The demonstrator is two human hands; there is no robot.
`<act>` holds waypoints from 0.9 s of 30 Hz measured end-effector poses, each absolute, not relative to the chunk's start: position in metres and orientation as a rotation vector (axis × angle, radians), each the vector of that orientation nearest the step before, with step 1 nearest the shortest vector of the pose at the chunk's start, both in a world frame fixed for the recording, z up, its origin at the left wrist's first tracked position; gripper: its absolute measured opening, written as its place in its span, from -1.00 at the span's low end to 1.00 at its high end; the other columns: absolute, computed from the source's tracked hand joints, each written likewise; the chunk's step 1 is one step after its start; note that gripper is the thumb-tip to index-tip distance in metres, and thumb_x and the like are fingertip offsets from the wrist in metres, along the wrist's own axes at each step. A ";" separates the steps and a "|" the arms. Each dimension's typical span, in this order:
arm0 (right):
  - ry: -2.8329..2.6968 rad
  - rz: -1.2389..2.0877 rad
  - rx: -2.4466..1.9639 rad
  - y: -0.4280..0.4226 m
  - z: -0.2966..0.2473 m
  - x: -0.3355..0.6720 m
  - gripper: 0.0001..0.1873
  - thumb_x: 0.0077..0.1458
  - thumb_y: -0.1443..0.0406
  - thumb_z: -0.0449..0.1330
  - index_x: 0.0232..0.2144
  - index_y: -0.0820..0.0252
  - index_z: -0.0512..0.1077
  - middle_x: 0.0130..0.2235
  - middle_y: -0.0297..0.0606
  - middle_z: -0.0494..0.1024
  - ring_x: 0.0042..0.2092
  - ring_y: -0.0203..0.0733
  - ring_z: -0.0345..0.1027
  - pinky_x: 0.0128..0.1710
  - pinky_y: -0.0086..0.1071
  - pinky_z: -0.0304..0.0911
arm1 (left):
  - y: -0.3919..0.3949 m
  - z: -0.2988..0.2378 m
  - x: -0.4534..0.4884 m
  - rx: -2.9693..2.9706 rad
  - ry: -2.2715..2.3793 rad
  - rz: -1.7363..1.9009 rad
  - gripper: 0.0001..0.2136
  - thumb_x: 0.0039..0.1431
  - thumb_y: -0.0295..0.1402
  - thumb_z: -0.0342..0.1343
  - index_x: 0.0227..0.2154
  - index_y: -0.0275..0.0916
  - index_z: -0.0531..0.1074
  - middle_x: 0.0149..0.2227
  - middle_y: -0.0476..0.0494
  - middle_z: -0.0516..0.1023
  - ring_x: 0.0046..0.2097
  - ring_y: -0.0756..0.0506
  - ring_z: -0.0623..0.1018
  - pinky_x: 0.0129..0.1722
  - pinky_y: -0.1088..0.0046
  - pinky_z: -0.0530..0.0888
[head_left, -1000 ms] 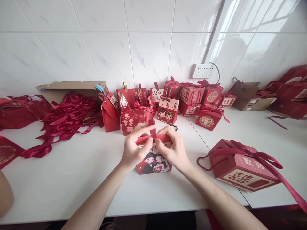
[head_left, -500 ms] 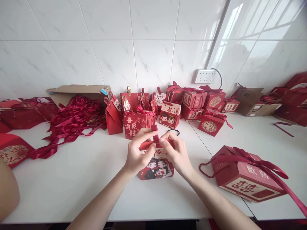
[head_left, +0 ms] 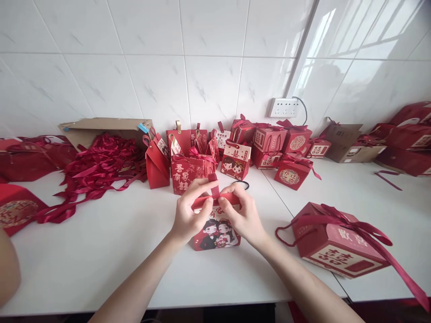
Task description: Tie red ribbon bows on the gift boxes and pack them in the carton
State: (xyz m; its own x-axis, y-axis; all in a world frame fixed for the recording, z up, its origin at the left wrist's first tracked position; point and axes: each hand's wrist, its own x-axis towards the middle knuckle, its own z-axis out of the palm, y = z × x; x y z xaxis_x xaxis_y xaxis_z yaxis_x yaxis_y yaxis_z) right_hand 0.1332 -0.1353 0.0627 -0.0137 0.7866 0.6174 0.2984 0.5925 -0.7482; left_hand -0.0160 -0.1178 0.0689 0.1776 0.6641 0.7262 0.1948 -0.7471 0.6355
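Note:
A red gift box (head_left: pixel 217 237) with a cartoon bride and groom on its front stands upright on the white table before me. A dark red ribbon loop (head_left: pixel 213 185) sticks up from the middle of its top edge. My left hand (head_left: pixel 191 210) pinches that top edge left of centre, its thumb in front and index finger stretched behind beside the loop. On the other side, my right hand (head_left: pixel 243 214) grips the same edge, thumb in front and fingers bent over the back. Both thumbs press close together at the loop's base.
Several small red gift boxes (head_left: pixel 235 162) stand behind. A larger ribbon-tied box (head_left: pixel 340 242) sits at right. Left, a cardboard box (head_left: pixel 111 124) spills red ribbons (head_left: pixel 104 159). A person's bare arm (head_left: pixel 8 269) shows at the left edge. A power strip (head_left: pixel 284 107) is on the wall.
The view has shifted slightly, moving everything a little left. My right thumb has slid inward and down along the top edge, nearer my left thumb. Both hands stay on the box.

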 end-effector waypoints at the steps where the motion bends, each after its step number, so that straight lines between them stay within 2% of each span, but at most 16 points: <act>1: -1.621 0.454 -0.915 -0.134 0.062 0.135 -0.90 0.13 0.28 0.08 -0.42 0.16 0.32 -0.40 -0.31 0.38 -0.34 -0.24 0.26 -0.34 -0.36 0.21 | -0.118 0.069 -0.016 2.071 0.817 1.594 -0.73 0.14 -0.44 0.04 -0.10 -0.22 0.51 -0.12 -0.15 0.47 -0.23 0.01 0.53 -0.34 0.60 0.53; 7: -1.688 0.368 -0.876 -0.132 0.064 0.138 -0.89 0.13 0.31 0.08 -0.44 0.16 0.35 -0.43 -0.32 0.35 -0.35 -0.24 0.25 -0.35 -0.36 0.20 | -0.116 0.070 -0.018 2.148 0.807 1.595 -0.72 0.11 -0.43 0.07 -0.10 -0.24 0.50 -0.12 -0.16 0.49 -0.12 -0.07 0.53 -0.11 0.44 0.53; 12: -1.723 0.465 -0.879 -0.132 0.067 0.141 -0.87 0.13 0.30 0.06 -0.46 0.17 0.33 -0.41 -0.33 0.34 -0.35 -0.26 0.24 -0.35 -0.37 0.18 | -0.114 0.072 -0.018 2.115 0.812 1.560 -0.72 0.09 -0.46 0.08 -0.11 -0.26 0.50 -0.14 -0.14 0.47 -0.36 0.07 0.50 -0.34 0.60 0.53; 20: -1.738 0.515 -0.859 -0.128 0.066 0.144 -0.88 0.12 0.31 0.02 -0.45 0.16 0.31 -0.39 -0.33 0.32 -0.34 -0.27 0.24 -0.39 -0.40 0.19 | -0.110 0.073 -0.017 2.127 0.771 1.549 -0.73 0.10 -0.43 0.07 -0.11 -0.26 0.48 -0.17 -0.15 0.47 -0.34 0.04 0.50 -0.34 0.56 0.52; 22: -1.750 0.460 -0.845 -0.126 0.063 0.142 -0.87 0.12 0.31 0.01 -0.44 0.17 0.31 -0.39 -0.32 0.34 -0.33 -0.25 0.26 -0.36 -0.38 0.23 | -0.107 0.071 -0.017 2.105 0.761 1.555 -0.64 0.13 -0.38 0.07 0.02 -0.24 0.39 -0.14 -0.17 0.48 -0.37 0.04 0.50 -0.34 0.52 0.53; 24: -1.751 0.414 -0.839 -0.125 0.058 0.141 -0.88 0.14 0.30 0.01 -0.38 0.17 0.33 -0.34 -0.28 0.39 -0.30 -0.23 0.29 -0.33 -0.35 0.26 | -0.107 0.065 -0.019 2.038 0.774 1.549 -0.48 0.14 -0.31 0.09 0.17 -0.20 0.19 -0.05 -0.24 0.47 -0.34 0.02 0.53 -0.31 0.47 0.54; 26: -1.747 0.401 -0.848 -0.123 0.053 0.141 -0.81 0.16 0.27 0.03 -0.18 0.18 0.32 -0.27 -0.23 0.43 -0.29 -0.21 0.32 -0.30 -0.32 0.30 | -0.114 0.053 -0.026 1.981 0.856 1.500 -0.38 0.17 -0.23 0.07 0.25 -0.17 -0.01 0.06 -0.32 0.42 -0.18 -0.06 0.57 -0.20 0.41 0.54; 27: -1.754 0.393 -0.854 -0.123 0.052 0.143 -0.70 0.16 0.25 0.05 -0.06 0.19 0.26 -0.23 -0.20 0.43 -0.28 -0.20 0.33 -0.26 -0.28 0.32 | -0.121 0.044 -0.032 1.976 0.941 1.456 -0.36 0.20 -0.20 0.03 0.27 -0.18 -0.09 0.10 -0.35 0.38 -0.08 -0.11 0.56 -0.14 0.36 0.53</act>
State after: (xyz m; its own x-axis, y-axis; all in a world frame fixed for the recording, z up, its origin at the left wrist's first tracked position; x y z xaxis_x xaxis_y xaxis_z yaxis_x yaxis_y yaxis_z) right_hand 0.1427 -0.1232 0.0516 -0.1484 0.7125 0.6858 0.3519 0.6861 -0.6367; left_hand -0.0318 -0.1208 0.0443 0.1860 0.7757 0.6030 0.2319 -0.6311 0.7403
